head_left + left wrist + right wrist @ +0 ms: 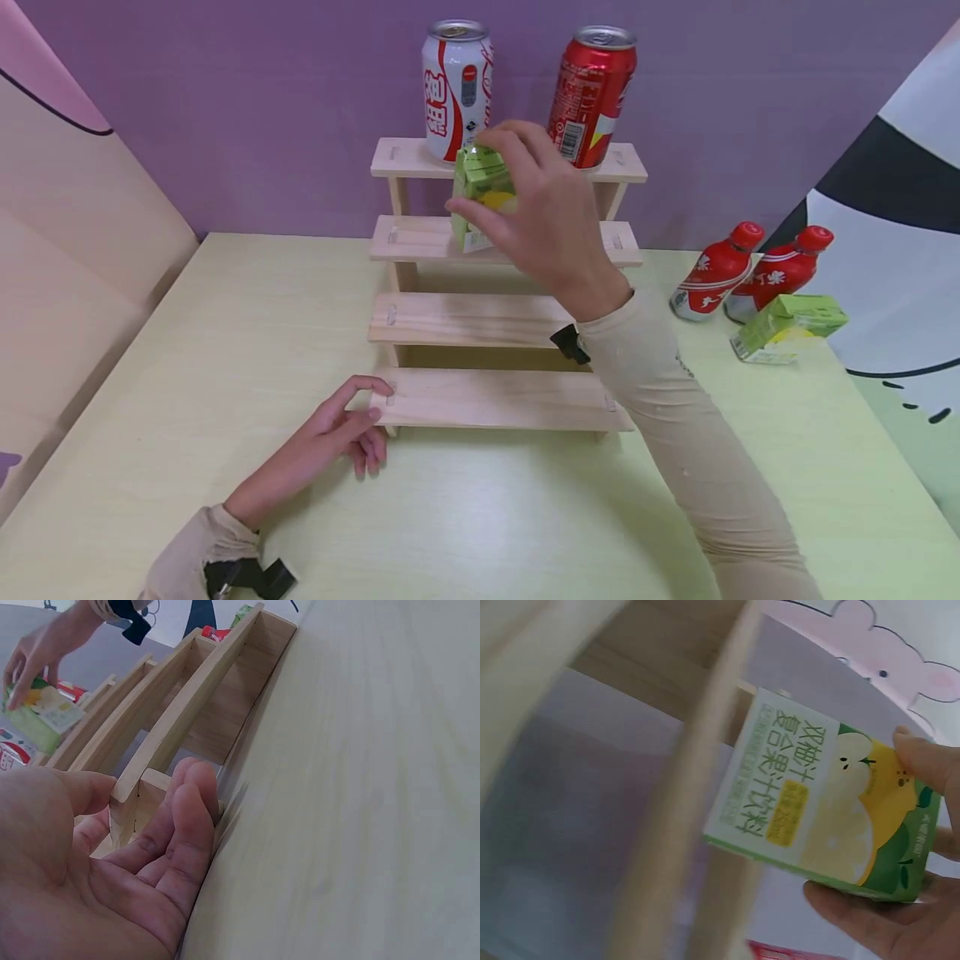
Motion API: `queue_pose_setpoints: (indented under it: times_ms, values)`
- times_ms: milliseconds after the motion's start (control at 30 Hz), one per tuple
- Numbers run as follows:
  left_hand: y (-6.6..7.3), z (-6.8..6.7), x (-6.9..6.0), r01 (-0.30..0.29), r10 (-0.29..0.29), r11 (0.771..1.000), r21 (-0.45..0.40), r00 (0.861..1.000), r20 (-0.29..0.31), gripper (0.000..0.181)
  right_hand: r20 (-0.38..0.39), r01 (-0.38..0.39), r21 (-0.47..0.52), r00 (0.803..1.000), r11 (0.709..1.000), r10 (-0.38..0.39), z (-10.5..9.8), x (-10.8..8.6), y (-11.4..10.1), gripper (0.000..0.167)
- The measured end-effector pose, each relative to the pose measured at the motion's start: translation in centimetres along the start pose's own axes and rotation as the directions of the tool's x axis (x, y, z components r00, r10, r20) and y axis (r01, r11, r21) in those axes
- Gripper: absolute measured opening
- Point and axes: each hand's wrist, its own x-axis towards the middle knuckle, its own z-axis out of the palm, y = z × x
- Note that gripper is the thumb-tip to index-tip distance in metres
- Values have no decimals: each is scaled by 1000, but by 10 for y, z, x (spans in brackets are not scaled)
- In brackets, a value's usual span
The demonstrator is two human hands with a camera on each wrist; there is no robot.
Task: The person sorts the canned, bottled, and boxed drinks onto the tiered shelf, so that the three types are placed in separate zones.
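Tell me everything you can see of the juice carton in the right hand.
The juice carton is a box, seemingly card, in green, white and yellow, printed with fruit pictures and Chinese lettering. The right hand pinches it near its top end. It is roughly upright at the second shelf from the top; whether its base touches the wood is unclear.

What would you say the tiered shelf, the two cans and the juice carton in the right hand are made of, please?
The tiered shelf looks like pale, unpainted wood, with visible grain. The white can and red can seem metal, probably aluminium: silvery on top, glossy printed sides. The juice carton is likely smooth coated paperboard, given its crisp edges.
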Motion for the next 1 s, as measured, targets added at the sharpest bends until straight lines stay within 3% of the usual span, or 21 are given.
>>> queue_pose_setpoints:
  times_ms: [333,533,767,1000]
  values:
    - [1,1,-1,19,-19,1000,-5,1000,-7,28,76,-132,-137,987,982,143,16,1,-4,64]
    - [0,0,-1,40,-40,999,-1,999,-7,28,51,-199,-217,975,956,214,26,4,-6,65]
    - [0,-1,-1,40,-40,999,9,999,-7,29,33,-239,-200,968,950,250,23,7,-6,66]
    - [0,-1,0,28,-28,1000,8,1000,-7,28,86,-270,-131,956,954,282,17,6,-1,66]
